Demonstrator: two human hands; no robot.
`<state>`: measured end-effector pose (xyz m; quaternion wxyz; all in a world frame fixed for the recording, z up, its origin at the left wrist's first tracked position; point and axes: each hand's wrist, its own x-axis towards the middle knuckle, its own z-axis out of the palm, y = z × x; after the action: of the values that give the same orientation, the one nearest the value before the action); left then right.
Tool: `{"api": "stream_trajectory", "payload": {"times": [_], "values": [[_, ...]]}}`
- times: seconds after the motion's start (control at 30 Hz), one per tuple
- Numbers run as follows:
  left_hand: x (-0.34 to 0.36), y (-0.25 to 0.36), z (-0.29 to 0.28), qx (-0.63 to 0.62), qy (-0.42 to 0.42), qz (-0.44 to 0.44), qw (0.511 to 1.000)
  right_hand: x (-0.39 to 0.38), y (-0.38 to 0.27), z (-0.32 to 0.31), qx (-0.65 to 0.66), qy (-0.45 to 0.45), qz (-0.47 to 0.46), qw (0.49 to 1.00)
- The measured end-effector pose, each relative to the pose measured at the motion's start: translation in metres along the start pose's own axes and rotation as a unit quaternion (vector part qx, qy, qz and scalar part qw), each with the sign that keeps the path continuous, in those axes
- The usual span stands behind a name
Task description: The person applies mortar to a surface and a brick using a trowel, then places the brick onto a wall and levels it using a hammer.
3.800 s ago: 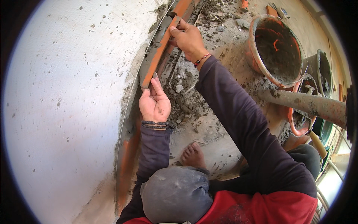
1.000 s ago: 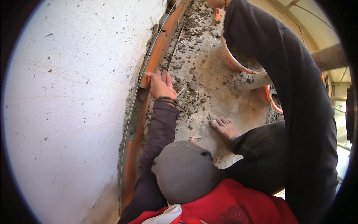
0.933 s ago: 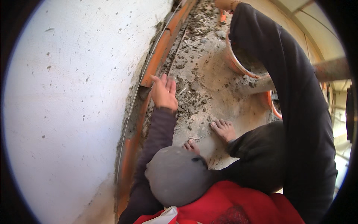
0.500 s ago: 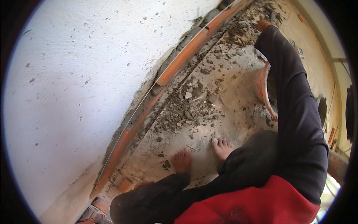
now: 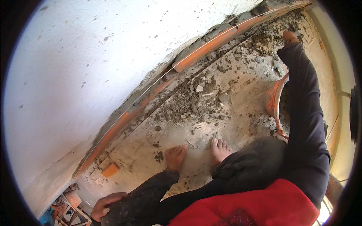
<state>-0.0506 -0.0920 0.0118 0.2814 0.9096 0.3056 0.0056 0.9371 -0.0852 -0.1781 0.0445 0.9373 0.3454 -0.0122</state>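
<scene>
**Mid-reach along the tile skirting**

Left hand [image 5: 106, 205] rests low on the knee, fingers loosely curled, grasping nothing. The orange skirting tiles [image 5: 211, 45] run along the wall base, mortar rubble [image 5: 188, 105] beside them. Right hand [image 5: 289, 37] stretches far past the orange tub [image 5: 273, 100]; can't tell its grip. Probably fetching mortar next.

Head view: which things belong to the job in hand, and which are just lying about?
Job in hand: right hand, by the mortar heap; orange skirting tiles; orange mortar pan.
Lying about: tile offcut; rubble on the floor.
</scene>
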Motion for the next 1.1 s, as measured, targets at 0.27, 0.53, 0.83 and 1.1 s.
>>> {"api": "stream_trajectory", "payload": {"times": [0.27, 0.53, 0.83, 1.1], "values": [[0.081, 0.059, -0.309, -0.139, -0.412, -0.144, 0.889, -0.112, -0.129, -0.131, -0.099, 0.051, 0.003, 0.994], [0.190, 0.099, -0.193, -0.292, -0.279, 0.079, 0.911, -0.360, -0.328, -0.278, 0.554, 0.398, 0.279, 0.675], [0.277, 0.205, -0.074, -0.386, -0.056, 0.138, 0.910, -0.612, -0.397, -0.198, 0.759, 0.210, -0.007, 0.616], [0.237, 0.132, -0.066, -0.282, -0.001, 0.130, 0.951, -0.613, -0.310, -0.246, 0.541, 0.261, -0.140, 0.787]]}}
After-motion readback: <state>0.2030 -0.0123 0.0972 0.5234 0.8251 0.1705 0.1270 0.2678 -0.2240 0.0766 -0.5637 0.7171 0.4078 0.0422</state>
